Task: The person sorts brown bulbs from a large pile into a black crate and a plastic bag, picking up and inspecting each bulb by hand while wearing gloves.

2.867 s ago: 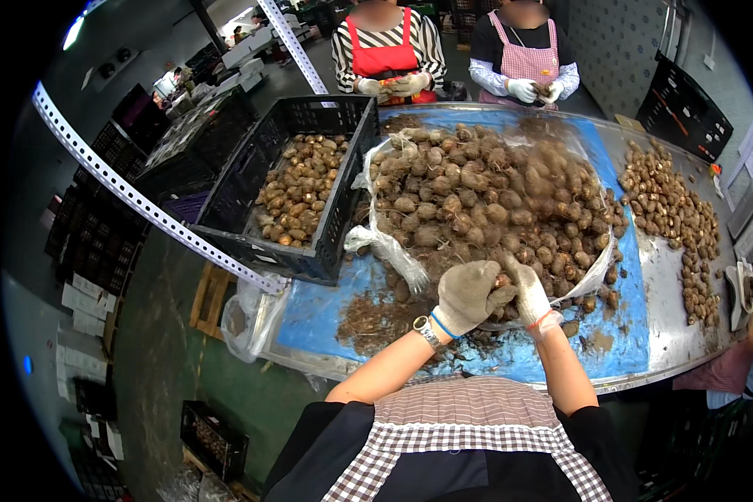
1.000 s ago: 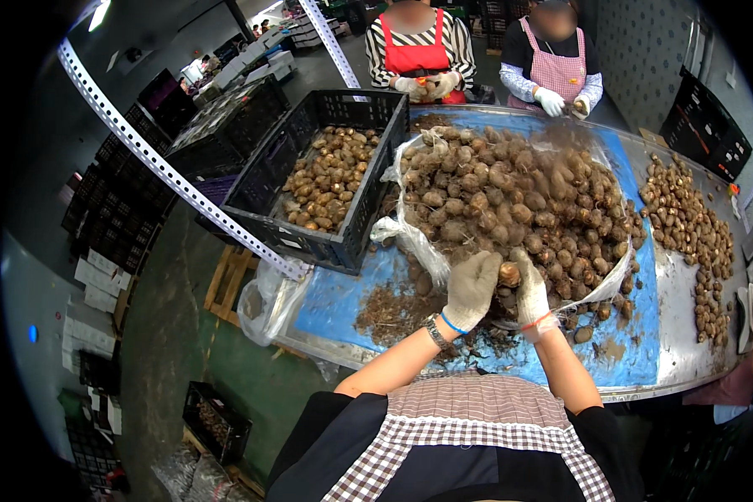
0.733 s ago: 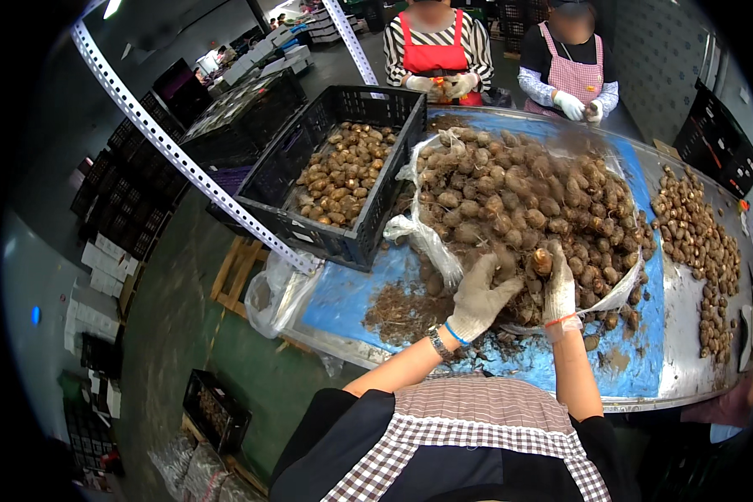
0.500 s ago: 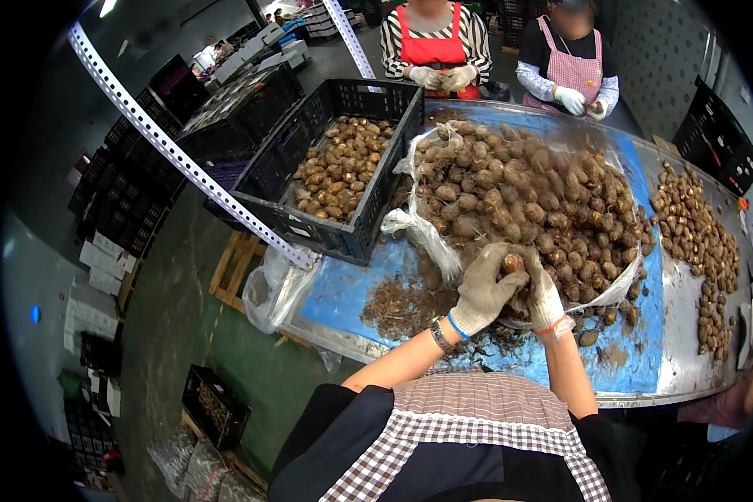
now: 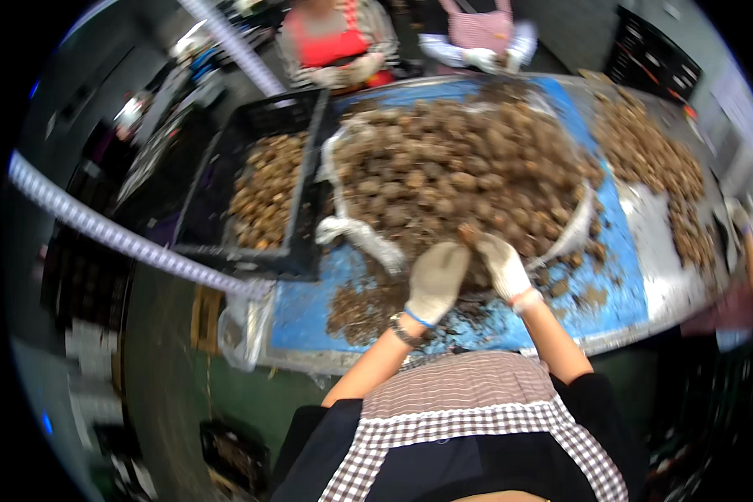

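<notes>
At the near edge of the surface (image 5: 636, 276), covered with a blue sheet, we see both gloved hands working side by side against the foot of a large heap of brown, soil-coated tubers (image 5: 452, 180).

Left hand (image 5: 436, 280): white knit glove, palm down, resting on the near rim of the heap. Its fingers are curled loosely downward over the tubers; the picture is blurred, and we cannot tell whether they have closed on any single one. A dark band sits at the wrist.

Right hand (image 5: 500, 263): white knit glove with a reddish cuff, just beside the left hand. Its fingers are raised toward one brown tuber (image 5: 468, 234) at the fingertips and touch it; we cannot tell whether the grip is complete.

The heap lies on a pale sack or liner (image 5: 355, 234) spread open beneath it, with a twisted end trailing toward the near left. Loose soil and scraps (image 5: 359, 305) lie on the blue sheet to the left of the hands and around them.

To the left of the heap, a black plastic crate (image 5: 263, 188) holds cleaner, lighter tubers. On the right part of the surface, a second, smaller pile of tubers (image 5: 657, 171) lies well apart from the hands.

Across the surface, two other persons in aprons (image 5: 343, 50) have their gloved hands at the far edge.
</notes>
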The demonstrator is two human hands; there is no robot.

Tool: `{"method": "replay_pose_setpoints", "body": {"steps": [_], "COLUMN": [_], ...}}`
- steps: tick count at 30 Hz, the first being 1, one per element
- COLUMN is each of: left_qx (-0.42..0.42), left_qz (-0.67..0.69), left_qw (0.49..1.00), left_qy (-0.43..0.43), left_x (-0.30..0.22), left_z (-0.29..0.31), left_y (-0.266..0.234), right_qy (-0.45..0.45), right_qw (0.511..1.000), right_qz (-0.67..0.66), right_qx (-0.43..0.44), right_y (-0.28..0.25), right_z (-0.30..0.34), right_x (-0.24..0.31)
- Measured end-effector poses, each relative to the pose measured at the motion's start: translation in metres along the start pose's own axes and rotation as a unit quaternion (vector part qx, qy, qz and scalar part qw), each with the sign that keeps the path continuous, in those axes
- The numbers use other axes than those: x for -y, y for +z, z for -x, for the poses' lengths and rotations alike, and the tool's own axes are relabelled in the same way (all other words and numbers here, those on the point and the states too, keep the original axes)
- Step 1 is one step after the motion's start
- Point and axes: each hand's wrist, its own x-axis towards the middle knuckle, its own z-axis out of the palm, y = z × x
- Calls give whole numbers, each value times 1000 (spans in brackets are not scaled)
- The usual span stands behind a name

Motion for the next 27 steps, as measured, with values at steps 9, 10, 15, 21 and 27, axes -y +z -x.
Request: {"method": "replay_pose_setpoints", "body": {"steps": [9,10,15,21,27], "left_qx": [12,8,34,26,55], "left_qz": [169,173,46,79,100], "left_qw": [982,982,998,994,991], "left_qy": [-83,-81,-21,-65,-68], "left_x": [5,3,-14,-12,-5], "left_z": [10,11,11,14,12], "left_y": [-11,-10,-14,-18,-12], "right_qy": [63,49,52,-28,54], "right_qw": [896,943,815,792,768], "right_qz": [-352,-155,535,579,623], "right_qx": [-264,-291,-216,-188,-137], "right_y": [-181,-188,-192,-185,-191], "right_z": [-74,-78,-90,-92,-101], "right_x": [-19,-19,-46,-41,-44]}}
